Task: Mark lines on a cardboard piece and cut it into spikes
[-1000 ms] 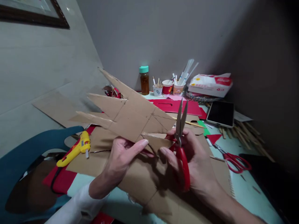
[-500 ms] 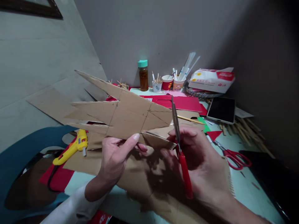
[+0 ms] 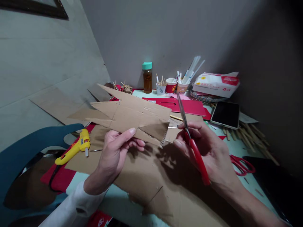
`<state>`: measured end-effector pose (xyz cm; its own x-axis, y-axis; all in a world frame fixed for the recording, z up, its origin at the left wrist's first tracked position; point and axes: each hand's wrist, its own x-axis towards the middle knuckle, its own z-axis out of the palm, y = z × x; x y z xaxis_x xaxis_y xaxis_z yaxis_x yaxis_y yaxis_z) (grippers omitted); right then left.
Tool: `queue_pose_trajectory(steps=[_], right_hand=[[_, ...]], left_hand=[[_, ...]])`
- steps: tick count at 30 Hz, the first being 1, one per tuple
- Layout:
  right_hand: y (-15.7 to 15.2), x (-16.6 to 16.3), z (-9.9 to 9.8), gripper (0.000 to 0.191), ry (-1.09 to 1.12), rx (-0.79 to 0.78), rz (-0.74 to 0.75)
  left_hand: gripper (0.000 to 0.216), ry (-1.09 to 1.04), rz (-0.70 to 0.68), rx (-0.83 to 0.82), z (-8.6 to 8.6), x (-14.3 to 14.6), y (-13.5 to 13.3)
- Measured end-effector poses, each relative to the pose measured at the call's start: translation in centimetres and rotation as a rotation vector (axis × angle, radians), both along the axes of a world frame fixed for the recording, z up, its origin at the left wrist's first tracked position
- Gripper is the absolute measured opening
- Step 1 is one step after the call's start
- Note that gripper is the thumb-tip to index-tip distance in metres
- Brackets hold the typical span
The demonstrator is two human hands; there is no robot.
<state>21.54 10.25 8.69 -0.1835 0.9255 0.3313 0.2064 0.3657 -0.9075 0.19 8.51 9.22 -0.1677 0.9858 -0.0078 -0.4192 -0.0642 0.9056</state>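
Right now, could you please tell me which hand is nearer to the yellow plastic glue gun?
Left. The left hand is a short way right of the glue gun; the right hand is much farther right.

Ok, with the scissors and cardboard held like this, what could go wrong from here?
The left hand grips the spiky cardboard cutout by its lower edge, so its narrow points could bend if they knock something.

The right hand holds the red-handled scissors blades up, close to the cutout; a careless swing might nick it.

The yellow glue gun lies near the blue chair; a tug on its cord could shift it.
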Motion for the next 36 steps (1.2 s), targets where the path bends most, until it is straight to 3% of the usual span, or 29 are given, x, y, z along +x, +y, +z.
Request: queue_pose_trajectory(steps=[4,10,28,36], right_hand=[[0.1,1.1,0.8,0.022,-0.329,0.054,0.157],[-0.1,1.1,1.1,0.015,-0.501,0.089,0.272],[-0.1,0.9,0.9,0.026,-0.609,0.063,0.163],[0.0,0.8,1.0,0.031,-0.635,0.060,0.173]], left_hand=[[0.024,0.030,0.119,0.026,0.2,-0.4,0.5],[0.021,0.101,0.211,0.069,0.2,-0.8,0.4],[0.021,0.182,0.216,0.072,0.1,-0.7,0.1],[0.022,0.341,0.268,0.124,-0.5,-1.0,-0.3]])
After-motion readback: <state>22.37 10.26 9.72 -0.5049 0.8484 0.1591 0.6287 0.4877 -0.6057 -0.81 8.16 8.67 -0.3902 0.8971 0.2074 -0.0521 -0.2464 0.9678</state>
